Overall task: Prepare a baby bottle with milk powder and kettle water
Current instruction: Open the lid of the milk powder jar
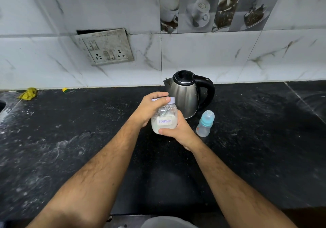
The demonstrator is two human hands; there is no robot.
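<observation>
Our left hand (150, 108) clamps over the lid (172, 100) of the formula jar (164, 120), while our right hand (178, 130) grips its base above the dark surface (70, 139). Just beyond our hands stands the kettle (187, 93); beside our right hand, the baby bottle (205, 123).

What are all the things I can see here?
jar: one, clear with white powder and pale lid, held above the counter
kettle: one, silver and black, behind the jar
baby bottle: one, clear with teal top, right of the jar
cloth: one, yellow, far left by the wall
counter: one, black
socket panel: one, grey, on the wall
left hand: on the lid
right hand: around the jar
</observation>
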